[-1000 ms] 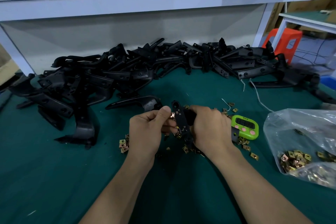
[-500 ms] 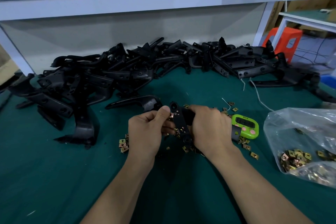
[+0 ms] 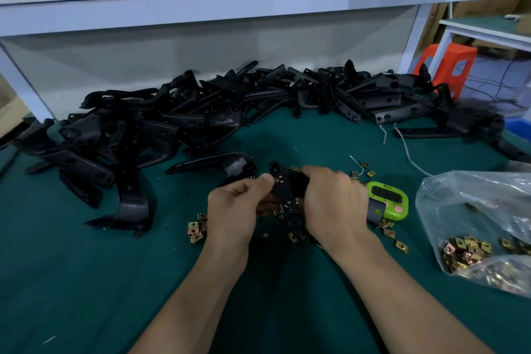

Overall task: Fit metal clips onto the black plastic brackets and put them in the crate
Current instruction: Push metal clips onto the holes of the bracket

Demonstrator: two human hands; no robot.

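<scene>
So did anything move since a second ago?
Hardly anything. The left hand nudged its thumb a little to the right, pushing the clip closer onto the bracket gripped by the right hand. Nothing was picked up or let go. The pile of brackets, loose clips, green timer and bag stayed put.

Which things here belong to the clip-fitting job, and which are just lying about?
Job:
- bracket, gripped by left hand and right hand
- loose clips
- bag of clips
- bracket pile

Lying about:
- timer
- cord
- stool
</scene>
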